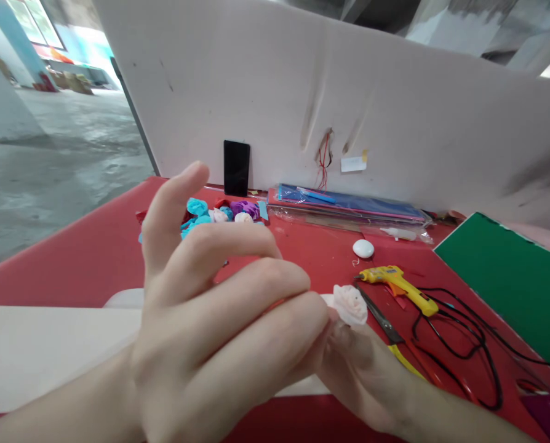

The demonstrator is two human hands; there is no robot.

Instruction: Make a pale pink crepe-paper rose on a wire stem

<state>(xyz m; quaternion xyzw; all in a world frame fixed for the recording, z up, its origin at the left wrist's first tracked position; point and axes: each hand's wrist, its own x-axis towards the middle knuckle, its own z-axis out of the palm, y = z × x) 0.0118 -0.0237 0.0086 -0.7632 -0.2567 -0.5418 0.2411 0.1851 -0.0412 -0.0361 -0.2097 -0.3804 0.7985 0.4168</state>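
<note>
A small pale pink paper rose [350, 305] stands up between my two hands, above the table. My right hand [362, 369] is closed in a pinch around the base of the rose. In front of it, my left hand [224, 326] curls its fingers against the same base, with one digit raised at the left. Its fingertips are partly hidden where the hands meet. A white sheet [48, 357] lies under and left of my left hand. Close to my right hand lie scissors [386, 320] with yellow and red handles.
On the red table [298, 246] lie a yellow glue gun [402, 286] with looping black cable, a white oval object [363, 248] and a green board [519, 283]. Coloured paper flowers [199, 212], a black phone-like slab [236, 167] and plastic-wrapped sheets [349, 203] stand at the back panel.
</note>
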